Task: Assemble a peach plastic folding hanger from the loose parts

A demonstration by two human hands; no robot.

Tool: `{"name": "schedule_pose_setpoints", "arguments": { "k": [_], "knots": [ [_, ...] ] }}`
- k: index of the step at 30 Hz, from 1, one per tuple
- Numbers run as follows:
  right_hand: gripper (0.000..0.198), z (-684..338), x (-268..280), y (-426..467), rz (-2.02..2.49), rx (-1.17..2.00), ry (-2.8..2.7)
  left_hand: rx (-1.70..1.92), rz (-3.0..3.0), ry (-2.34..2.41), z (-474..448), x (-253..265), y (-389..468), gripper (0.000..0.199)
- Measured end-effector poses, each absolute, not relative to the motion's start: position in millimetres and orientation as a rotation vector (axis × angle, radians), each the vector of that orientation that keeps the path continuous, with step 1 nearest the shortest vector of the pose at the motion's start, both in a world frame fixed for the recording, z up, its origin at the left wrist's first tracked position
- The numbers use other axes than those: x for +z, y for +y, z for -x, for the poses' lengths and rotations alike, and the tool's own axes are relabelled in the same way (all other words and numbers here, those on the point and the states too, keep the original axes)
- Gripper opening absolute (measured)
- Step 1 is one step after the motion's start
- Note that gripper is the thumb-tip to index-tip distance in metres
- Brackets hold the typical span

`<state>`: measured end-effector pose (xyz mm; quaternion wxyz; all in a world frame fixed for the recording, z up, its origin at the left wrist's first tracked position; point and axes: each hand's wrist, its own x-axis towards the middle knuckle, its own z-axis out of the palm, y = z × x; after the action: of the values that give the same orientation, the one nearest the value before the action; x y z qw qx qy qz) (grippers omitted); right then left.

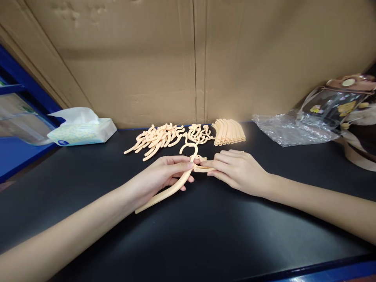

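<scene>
My left hand (160, 178) grips a peach plastic hanger piece (164, 194) with a hook at its top, its long arm slanting down to the left over the black table (205, 227). My right hand (237, 170) pinches a second peach hanger arm (203, 169) where it meets the first piece, just under the hook. Behind the hands lies a loose pile of hooked hanger pieces (160, 139), and to its right a neat stack of straight hanger arms (229, 132).
A tissue pack (80, 129) sits at the back left beside a blue shelf frame (23, 82). Crumpled clear plastic (289, 131) and a clear pouch with cartoon print (340, 103) lie at the back right. A cardboard wall (194, 58) stands behind the table.
</scene>
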<state>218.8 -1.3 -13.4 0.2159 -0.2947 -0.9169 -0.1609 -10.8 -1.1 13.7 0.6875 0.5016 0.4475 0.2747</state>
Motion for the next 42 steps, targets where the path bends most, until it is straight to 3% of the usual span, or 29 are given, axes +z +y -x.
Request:
{"name": "schedule_pose_setpoints", "arguments": {
  "k": [21, 31, 42],
  "knots": [
    [0.029, -218.3, -10.4, -4.0, 0.656, -0.595, -2.576, 0.573, -1.156, 1.024, 12.8, 13.9, 0.6, 0.012],
    [0.027, -219.2, -10.1, -5.7, 0.641, -0.424, -2.597, 0.578, -1.204, 1.025, 11.8, 14.7, 0.6, 0.013],
    [0.036, -220.7, -10.7, -5.0, 0.619, -0.458, -2.615, 0.552, -1.255, 0.999, 12.1, 11.1, 1.5, 0.022]
  ]
}}
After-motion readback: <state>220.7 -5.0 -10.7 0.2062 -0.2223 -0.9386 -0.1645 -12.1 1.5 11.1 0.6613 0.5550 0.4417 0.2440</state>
